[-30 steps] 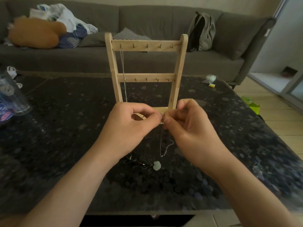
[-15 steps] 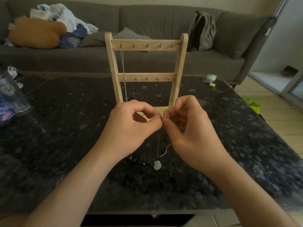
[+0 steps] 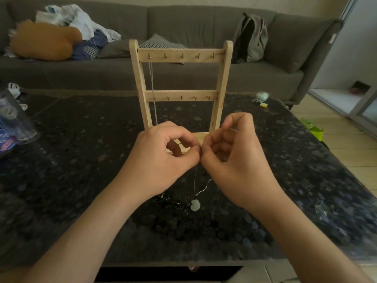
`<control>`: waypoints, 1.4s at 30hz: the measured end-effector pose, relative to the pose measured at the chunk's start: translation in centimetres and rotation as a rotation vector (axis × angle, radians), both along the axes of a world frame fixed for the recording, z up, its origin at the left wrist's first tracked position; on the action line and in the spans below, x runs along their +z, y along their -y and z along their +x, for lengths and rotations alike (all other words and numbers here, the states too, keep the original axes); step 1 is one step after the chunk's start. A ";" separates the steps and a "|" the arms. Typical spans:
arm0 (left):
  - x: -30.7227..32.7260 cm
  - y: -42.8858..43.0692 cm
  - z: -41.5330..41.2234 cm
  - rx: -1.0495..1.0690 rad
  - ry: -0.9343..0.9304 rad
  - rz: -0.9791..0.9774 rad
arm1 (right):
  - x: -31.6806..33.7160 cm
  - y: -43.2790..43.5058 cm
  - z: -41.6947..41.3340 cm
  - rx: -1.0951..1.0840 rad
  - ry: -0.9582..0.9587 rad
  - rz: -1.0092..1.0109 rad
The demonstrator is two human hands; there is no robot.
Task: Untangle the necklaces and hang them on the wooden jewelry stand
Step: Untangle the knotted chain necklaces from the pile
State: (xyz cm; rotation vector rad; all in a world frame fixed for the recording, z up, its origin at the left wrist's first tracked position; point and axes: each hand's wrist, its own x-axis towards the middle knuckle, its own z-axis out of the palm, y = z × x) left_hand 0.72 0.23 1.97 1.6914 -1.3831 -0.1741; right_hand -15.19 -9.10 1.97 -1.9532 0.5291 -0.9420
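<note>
Head view. Dark speckled worktop (image 3: 81, 160) fills the lower frame; a grey sofa (image 3: 183, 74) runs along 12 o'clock behind it.

Wooden jewelry stand (image 3: 180, 56) stands upright at centre, just beyond the hands, with two cross rails, each carrying a row of small pegs. One silver chain (image 3: 152, 86) hangs from the leftmost peg of the top rail and drops straight down past the lower rail toward the base. The other pegs carry nothing.

Left hand (image 3: 161, 160) and right hand (image 3: 234, 160) meet in front of the stand's base, fingertips touching at centre. Both are closed in a fine pinch, thumb against forefinger, on the same thin necklace (image 3: 201, 187); remaining fingers are curled loosely. The pinch point itself is too small to resolve, so the clasp cannot be made out.

From the pinch the necklace hangs toward 6 o'clock, loops back up toward the right hand, and a pale pendant (image 3: 195, 205) lies on the worktop just below the loop. A dark tangle of further necklaces (image 3: 173, 202) lies on the worktop just at 9 o'clock of the pendant, under the left wrist.

Periphery: clear plastic container (image 3: 14, 117) at 9 o'clock; small pale-green object (image 3: 262, 96) and a yellow piece (image 3: 263, 105) at 2 o'clock on the worktop; grey backpack (image 3: 252, 37) and heaped clothes (image 3: 77, 23) on the sofa.
</note>
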 end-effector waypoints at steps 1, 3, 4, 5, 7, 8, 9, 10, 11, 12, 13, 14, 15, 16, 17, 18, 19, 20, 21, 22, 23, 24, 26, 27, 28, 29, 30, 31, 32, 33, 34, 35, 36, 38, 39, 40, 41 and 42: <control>0.0 0.0 0.0 0.004 0.025 0.004 | -0.1 0.0 0.1 -0.011 -0.021 -0.037; 0.0 0.0 -0.1 0.008 0.052 0.010 | -0.1 0.0 0.1 -0.014 -0.060 -0.085; 0.0 0.0 -0.1 0.008 0.050 0.015 | -0.2 0.0 0.2 -0.007 -0.073 -0.094; 0.1 0.0 -0.1 0.007 0.045 0.024 | -0.2 0.0 0.2 0.002 -0.083 -0.097; 0.1 0.0 0.0 0.001 0.048 0.043 | -0.2 0.1 0.3 0.018 -0.092 -0.093; 0.1 0.0 0.0 -0.001 0.053 0.049 | -0.2 0.0 0.3 0.016 -0.091 -0.089; 0.1 0.0 0.1 -0.002 0.054 0.053 | -0.2 0.0 0.3 0.007 -0.086 -0.086; 0.1 0.0 0.1 -0.001 0.050 0.057 | -0.2 0.0 0.3 -0.006 -0.079 -0.081; 0.1 0.0 0.1 0.000 0.045 0.062 | -0.3 0.1 0.4 -0.019 -0.073 -0.077; 0.1 0.1 0.0 0.000 0.044 0.067 | -0.3 0.1 0.4 -0.029 -0.071 -0.079; 0.0 0.1 -0.1 -0.001 0.048 0.073 | -0.3 0.1 0.5 -0.037 -0.076 -0.085; -0.1 0.1 -0.1 -0.001 0.053 0.077 | -0.3 0.2 0.5 -0.043 -0.085 -0.092; -0.1 0.1 -0.1 -0.002 0.059 0.082 | -0.3 0.2 0.6 -0.045 -0.095 -0.097; -0.2 0.1 -0.1 -0.004 0.062 0.089 | -0.4 0.2 0.8 -0.043 -0.102 -0.099; -0.2 0.2 0.0 -0.010 0.067 0.096 | -0.5 0.3 0.9 -0.038 -0.104 -0.099; -0.2 0.2 0.1 -0.019 0.075 0.104 | -0.7 0.5 1.0 -0.029 -0.108 -0.098; -0.3 0.3 0.2 -0.027 0.082 0.114 | -0.8 0.6 1.1 -0.017 -0.116 -0.098; -0.3 0.3 0.4 -0.031 0.086 0.124 | -0.9 0.7 1.2 -0.001 -0.130 -0.095; -0.4 0.4 0.4 -0.034 0.088 0.132 | -0.9 0.8 1.3 0.013 -0.145 -0.086; -0.4 0.4 0.5 -0.035 0.087 0.139 | -0.9 0.8 1.3 0.027 -0.161 -0.064; -0.5 0.5 0.6 -0.036 0.090 0.144 | -1.0 0.8 1.5 0.038 -0.177 -0.034; -0.5 0.5 0.7 -0.037 0.092 0.151 | -1.0 0.9 1.5 0.047 -0.193 0.000; -0.6 0.7 0.9 -0.046 0.094 0.169 | -1.0 1.0 1.8 0.058 -0.224 0.063; -0.6 0.7 1.0 -0.052 0.092 0.179 | -1.0 1.2 1.8 0.065 -0.236 0.098; -0.7 0.7 1.1 -0.056 0.089 0.185 | -1.0 1.3 1.9 0.075 -0.245 0.135; -0.7 0.8 1.2 -0.057 0.089 0.186 | -1.0 1.4 2.0 0.085 -0.250 0.175; -0.7 0.8 1.3 -0.056 0.088 0.186 | -0.9 1.4 2.1 0.093 -0.249 0.218; -0.7 0.8 1.4 -0.054 0.085 0.190 | -0.9 1.4 2.2 0.096 -0.241 0.262; -0.7 0.8 1.5 -0.052 0.075 0.197 | -0.7 1.4 2.2 0.094 -0.222 0.312; -0.8 0.9 1.7 -0.049 0.051 0.205 | -0.7 1.5 2.3 0.086 -0.198 0.372; -0.8 0.9 1.8 -0.048 0.019 0.208 | -0.7 1.5 2.4 0.074 -0.173 0.429; -0.8 0.9 1.9 -0.048 -0.019 0.208 | -0.7 1.7 2.5 0.060 -0.152 0.471; -0.8 1.0 2.0 -0.048 -0.061 0.202 | -0.8 1.8 2.5 0.048 -0.135 0.501; -0.9 1.1 2.0 -0.050 -0.130 0.175 | -1.0 2.1 2.7 0.035 -0.099 0.535; -0.9 1.1 2.0 -0.045 -0.148 0.163 | -1.1 2.2 2.7 0.033 -0.087 0.545; -1.0 1.2 2.1 -0.041 -0.150 0.155 | -1.2 2.3 2.8 0.033 -0.079 0.543; -1.1 1.2 2.1 -0.040 -0.139 0.153 | -1.2 2.3 2.9 0.033 -0.076 0.528; -1.1 1.3 2.2 -0.043 -0.122 0.155 | -1.2 2.3 3.0 0.032 -0.079 0.503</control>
